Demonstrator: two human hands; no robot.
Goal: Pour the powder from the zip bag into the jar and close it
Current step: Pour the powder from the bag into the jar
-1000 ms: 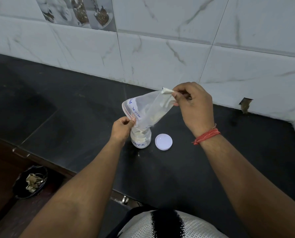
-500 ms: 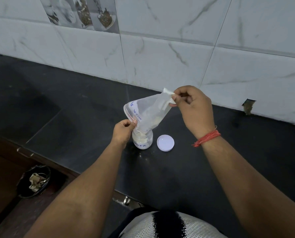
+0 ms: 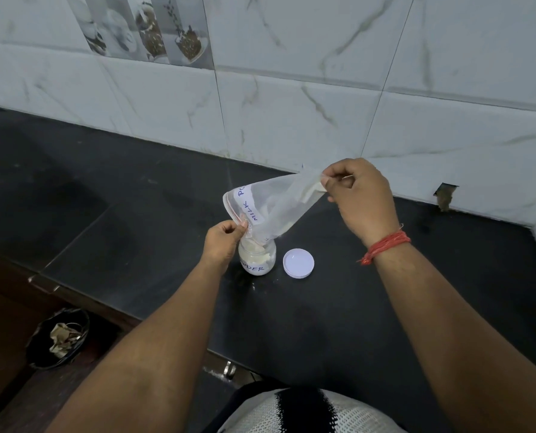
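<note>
A clear zip bag (image 3: 273,206) with a handwritten white label hangs tilted, its open mouth down over a small glass jar (image 3: 257,257). The jar stands open on the black counter (image 3: 338,314) and holds pale powder. My left hand (image 3: 224,240) pinches the bag's zip edge just above the jar's mouth. My right hand (image 3: 358,198) pinches the bag's raised bottom corner, up and to the right. A little powder clings inside the bag. The white lid (image 3: 298,263) lies flat on the counter just right of the jar.
A white marble-tiled wall (image 3: 291,104) backs the counter, with a hole (image 3: 445,196) in it at the right. Below the counter's front edge at the left, a dark bin (image 3: 59,340) holds crumpled scraps. A metal knob (image 3: 229,368) shows under the edge.
The bag's powder has mostly gone down into the jar. Both hands keep their pinch; the view has shifted slightly.
</note>
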